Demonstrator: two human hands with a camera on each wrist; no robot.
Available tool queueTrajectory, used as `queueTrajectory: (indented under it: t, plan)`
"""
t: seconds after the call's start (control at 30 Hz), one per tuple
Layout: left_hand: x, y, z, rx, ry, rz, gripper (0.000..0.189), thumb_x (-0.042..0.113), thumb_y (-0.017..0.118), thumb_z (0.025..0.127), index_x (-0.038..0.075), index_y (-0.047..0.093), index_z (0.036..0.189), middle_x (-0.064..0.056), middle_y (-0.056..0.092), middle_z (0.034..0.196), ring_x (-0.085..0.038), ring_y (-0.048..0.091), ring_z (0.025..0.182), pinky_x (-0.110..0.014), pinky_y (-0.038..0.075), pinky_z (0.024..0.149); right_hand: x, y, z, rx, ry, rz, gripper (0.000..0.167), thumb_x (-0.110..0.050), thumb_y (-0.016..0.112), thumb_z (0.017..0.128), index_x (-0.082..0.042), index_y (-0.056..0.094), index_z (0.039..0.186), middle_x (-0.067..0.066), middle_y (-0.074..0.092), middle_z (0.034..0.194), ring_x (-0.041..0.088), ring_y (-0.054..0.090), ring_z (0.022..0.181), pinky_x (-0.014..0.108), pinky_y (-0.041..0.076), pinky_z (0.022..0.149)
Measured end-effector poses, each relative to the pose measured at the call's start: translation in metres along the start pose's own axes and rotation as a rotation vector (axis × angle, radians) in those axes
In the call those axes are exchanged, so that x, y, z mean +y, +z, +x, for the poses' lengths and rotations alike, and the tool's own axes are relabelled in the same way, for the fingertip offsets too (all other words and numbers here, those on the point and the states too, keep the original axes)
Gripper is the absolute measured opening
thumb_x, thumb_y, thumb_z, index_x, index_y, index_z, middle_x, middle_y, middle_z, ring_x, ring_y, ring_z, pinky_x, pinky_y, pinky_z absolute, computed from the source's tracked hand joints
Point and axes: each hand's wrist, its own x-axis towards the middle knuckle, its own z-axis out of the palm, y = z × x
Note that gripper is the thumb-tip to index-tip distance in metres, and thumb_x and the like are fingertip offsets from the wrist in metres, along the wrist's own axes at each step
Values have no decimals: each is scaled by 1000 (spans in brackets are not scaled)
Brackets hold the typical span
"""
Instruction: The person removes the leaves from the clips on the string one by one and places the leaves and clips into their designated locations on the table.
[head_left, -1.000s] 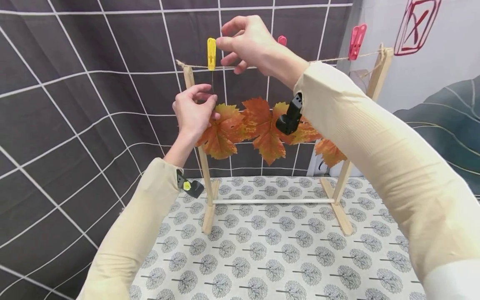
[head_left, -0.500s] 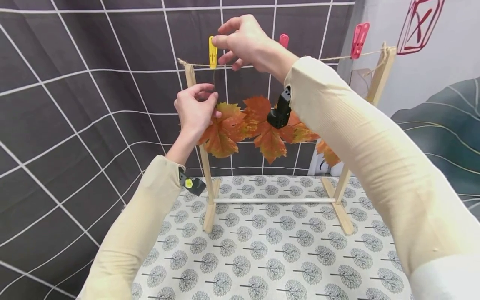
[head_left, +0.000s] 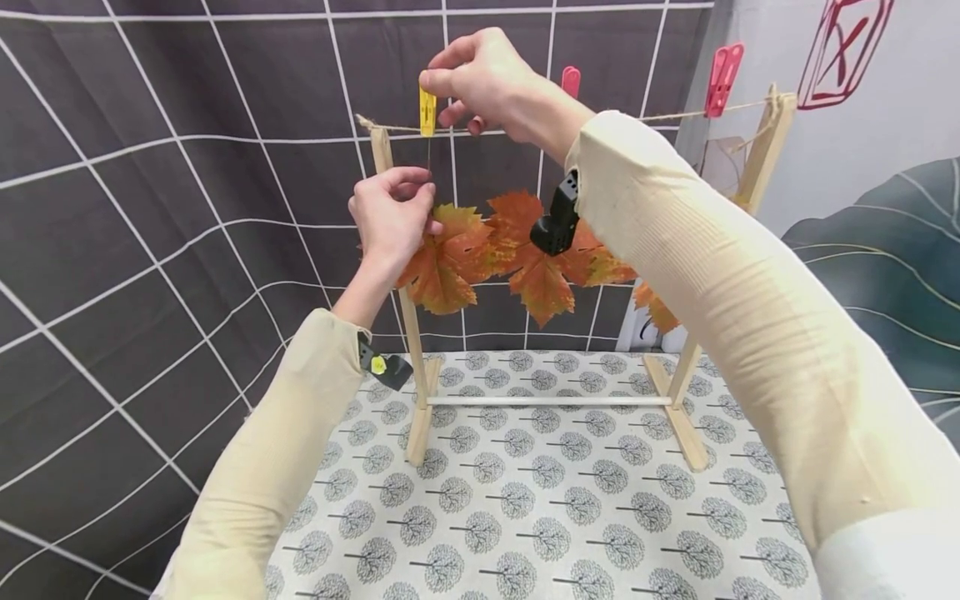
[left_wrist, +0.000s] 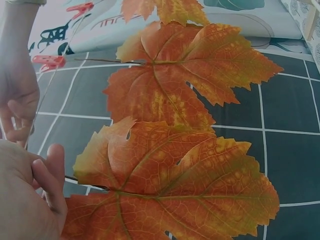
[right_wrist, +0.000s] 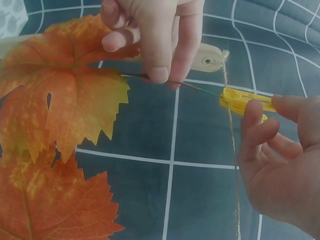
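The left hand (head_left: 392, 215) is pinching a jagged orange-yellow leaf's (head_left: 442, 268) dark stem (right_wrist: 186, 85); the right hand (head_left: 491, 83), a yellow plastic clothespin (head_left: 427, 113).

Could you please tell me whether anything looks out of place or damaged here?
Nothing stands out: the wooden stand is upright, and I see no spill or tear. The left hand pinches a leaf stem below the yellow clothespin, which the right hand holds. At most, the far-right pink clothespin leans a little on the string.
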Motion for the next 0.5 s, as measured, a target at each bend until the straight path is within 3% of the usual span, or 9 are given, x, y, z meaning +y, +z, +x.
queueTrajectory:
  t: [0.5]
  plan:
    - [0,0,-1,17,-19,26,18,11,70,92,7,77,108,-9,74,94,-12,63,48,-20,53,50,2,0,1,25,-33,-83,25,-22,66,97,-9,68,118,3,62,109,12,59,76,20,39,46]
